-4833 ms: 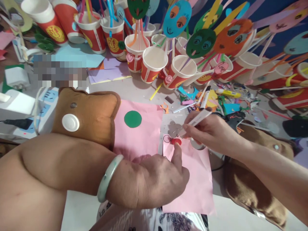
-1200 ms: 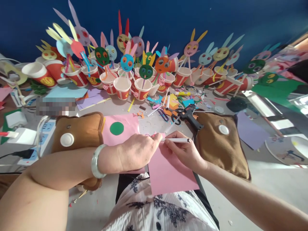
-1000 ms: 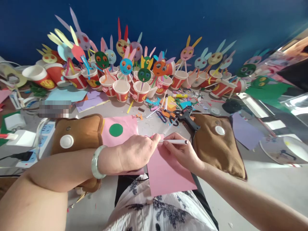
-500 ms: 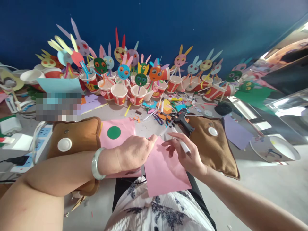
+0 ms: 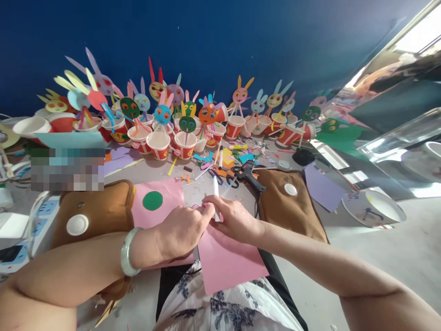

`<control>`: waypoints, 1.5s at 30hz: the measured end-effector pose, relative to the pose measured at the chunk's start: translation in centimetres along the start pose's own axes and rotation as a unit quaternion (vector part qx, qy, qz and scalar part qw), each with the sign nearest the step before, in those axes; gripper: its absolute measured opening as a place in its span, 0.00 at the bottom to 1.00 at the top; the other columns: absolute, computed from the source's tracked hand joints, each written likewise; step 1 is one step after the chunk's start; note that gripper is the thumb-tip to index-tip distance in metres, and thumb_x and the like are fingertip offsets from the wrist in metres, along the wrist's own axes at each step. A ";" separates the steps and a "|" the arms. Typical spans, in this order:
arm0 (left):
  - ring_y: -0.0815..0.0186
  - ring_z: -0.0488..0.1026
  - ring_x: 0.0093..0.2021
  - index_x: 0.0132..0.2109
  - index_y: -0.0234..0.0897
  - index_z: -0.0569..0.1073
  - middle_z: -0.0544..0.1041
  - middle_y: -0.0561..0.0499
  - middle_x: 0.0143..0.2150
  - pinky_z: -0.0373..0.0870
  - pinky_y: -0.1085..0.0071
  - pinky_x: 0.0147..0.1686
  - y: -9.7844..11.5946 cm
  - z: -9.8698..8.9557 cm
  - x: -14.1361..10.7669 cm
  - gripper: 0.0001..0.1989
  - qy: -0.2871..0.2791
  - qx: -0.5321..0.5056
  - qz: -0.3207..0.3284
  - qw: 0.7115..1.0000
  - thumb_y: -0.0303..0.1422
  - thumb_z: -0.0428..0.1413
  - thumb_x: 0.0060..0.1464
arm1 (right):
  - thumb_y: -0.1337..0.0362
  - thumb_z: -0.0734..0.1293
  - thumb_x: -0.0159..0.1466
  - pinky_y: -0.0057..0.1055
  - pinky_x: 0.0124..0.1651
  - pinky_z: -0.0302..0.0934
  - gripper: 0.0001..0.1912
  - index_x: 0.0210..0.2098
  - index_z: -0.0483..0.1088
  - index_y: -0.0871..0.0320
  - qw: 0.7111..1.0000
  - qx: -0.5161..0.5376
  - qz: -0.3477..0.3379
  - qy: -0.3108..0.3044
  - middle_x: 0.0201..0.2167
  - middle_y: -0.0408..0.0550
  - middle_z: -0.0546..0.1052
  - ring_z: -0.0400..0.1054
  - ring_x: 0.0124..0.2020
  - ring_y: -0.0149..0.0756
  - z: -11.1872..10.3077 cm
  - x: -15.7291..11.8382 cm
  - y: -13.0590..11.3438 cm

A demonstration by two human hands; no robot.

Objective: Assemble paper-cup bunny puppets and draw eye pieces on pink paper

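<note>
My left hand [image 5: 181,232], with a pale bangle at its wrist, is closed at the upper edge of a pink paper sheet [image 5: 229,264]. The sheet's lower part hangs over my lap. My right hand [image 5: 237,220] grips a white marker [image 5: 216,191] that stands nearly upright between thumb and fingers. Both hands meet above the sheet, fingertips touching or almost so. What lies between the left fingertips is hidden. Under my left forearm is another pink sheet [image 5: 168,191], bearing a green paper circle [image 5: 152,201].
Brown pouches [image 5: 98,202] [image 5: 292,207] flank the hands. A black glue gun [image 5: 248,174], scissors [image 5: 232,181] and paper scraps lie ahead. Behind stand several red paper cups [image 5: 158,145] with rabbit-faced figures. A power strip [image 5: 44,225] is at left, a white bucket [image 5: 375,209] at right.
My right hand has moved left to meet my left hand, and the marker has turned from slanted to nearly upright. The camera view has shifted slightly.
</note>
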State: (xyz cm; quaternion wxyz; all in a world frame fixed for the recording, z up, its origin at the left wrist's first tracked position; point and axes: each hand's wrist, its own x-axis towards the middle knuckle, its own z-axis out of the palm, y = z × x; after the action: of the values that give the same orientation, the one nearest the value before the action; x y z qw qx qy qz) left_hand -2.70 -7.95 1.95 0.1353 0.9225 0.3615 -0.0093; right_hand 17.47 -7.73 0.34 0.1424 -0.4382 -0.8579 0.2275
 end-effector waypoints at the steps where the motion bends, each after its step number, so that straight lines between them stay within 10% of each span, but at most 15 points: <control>1: 0.53 0.80 0.32 0.56 0.32 0.64 0.80 0.43 0.37 0.74 0.61 0.29 0.0 0.1 0.0 0.19 -0.004 0.000 -0.001 1.000 0.23 0.46 0.58 | 0.68 0.66 0.61 0.29 0.34 0.57 0.21 0.53 0.62 0.56 1.000 -0.010 0.003 -0.007 0.37 0.47 0.78 0.70 0.31 0.34 -0.1 0.1 0.0; 9: 0.53 0.81 0.35 0.55 0.37 0.65 0.79 0.44 0.36 0.75 0.61 0.32 0.0 1.1 -0.1 0.17 -0.022 -0.011 -0.019 1.000 0.26 0.45 0.60 | 0.76 0.63 0.55 0.29 0.33 0.55 0.28 0.54 0.61 0.57 0.996 -0.050 -0.046 -0.064 0.41 0.49 0.79 0.71 0.34 0.36 -1.4 0.7 0.4; 18: 0.59 0.80 0.38 0.59 0.35 0.65 0.79 0.43 0.45 0.78 0.63 0.39 0.3 0.1 -0.2 0.23 -0.068 -0.037 0.000 0.997 0.22 0.48 0.57 | 0.71 0.64 0.61 0.29 0.32 0.56 0.11 0.43 0.69 0.56 0.994 -0.068 -0.087 0.023 0.29 0.45 0.76 0.68 0.28 0.33 -4.3 -1.0 2.9; 22: 0.53 0.81 0.36 0.55 0.31 0.69 0.79 0.39 0.42 0.79 0.55 0.36 1.0 -1.0 0.0 0.21 -0.118 0.008 0.002 0.993 0.19 0.44 0.56 | 0.64 0.65 0.64 0.28 0.37 0.60 0.07 0.42 0.73 0.53 0.982 -0.113 0.092 0.120 0.31 0.45 0.78 0.70 0.31 0.33 -8.1 -2.6 7.4; 26: 0.48 0.81 0.42 0.60 0.28 0.67 0.77 0.33 0.52 0.80 0.50 0.38 1.8 -2.5 0.3 0.26 -0.168 0.035 0.017 0.985 0.21 0.49 0.53 | 0.56 0.61 0.67 0.34 0.38 0.55 0.11 0.38 0.70 0.55 0.882 -0.221 0.347 0.229 0.29 0.51 0.76 0.68 0.32 0.40 -13.4 -4.2 14.1; 30: 0.49 0.81 0.44 0.60 0.31 0.67 0.75 0.34 0.58 0.80 0.51 0.41 2.2 -3.0 0.4 0.28 -0.222 0.067 0.012 0.973 0.22 0.53 0.51 | 0.55 0.69 0.61 0.36 0.36 0.51 0.12 0.37 0.67 0.55 0.820 -0.236 0.477 0.212 0.29 0.55 0.74 0.65 0.34 0.45 -17.2 -5.8 20.0; 35: 0.56 0.81 0.45 0.61 0.33 0.68 0.74 0.36 0.61 0.81 0.58 0.43 2.0 -2.1 0.3 0.29 -0.210 0.102 0.004 0.972 0.16 0.45 0.53 | 0.46 0.73 0.54 0.37 0.37 0.51 0.24 0.40 0.66 0.55 0.803 -0.220 0.525 0.176 0.37 0.58 0.75 0.64 0.36 0.45 -17.7 -7.0 23.0; 45: 0.58 0.82 0.40 0.59 0.35 0.71 0.77 0.37 0.59 0.82 0.60 0.39 1.8 -1.1 0.3 0.30 -0.174 0.105 0.004 0.979 0.13 0.42 0.52 | 0.63 0.69 0.55 0.36 0.36 0.54 0.13 0.40 0.67 0.56 0.796 -0.222 0.513 0.234 0.28 0.51 0.73 0.62 0.32 0.40 -18.0 -9.5 25.3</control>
State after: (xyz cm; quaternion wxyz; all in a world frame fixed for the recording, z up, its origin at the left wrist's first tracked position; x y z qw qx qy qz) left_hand -1.40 -8.70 3.38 0.0983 0.9172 0.3259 -0.2071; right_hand 48.28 2.27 2.24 0.1002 -0.8734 -0.4750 -0.0393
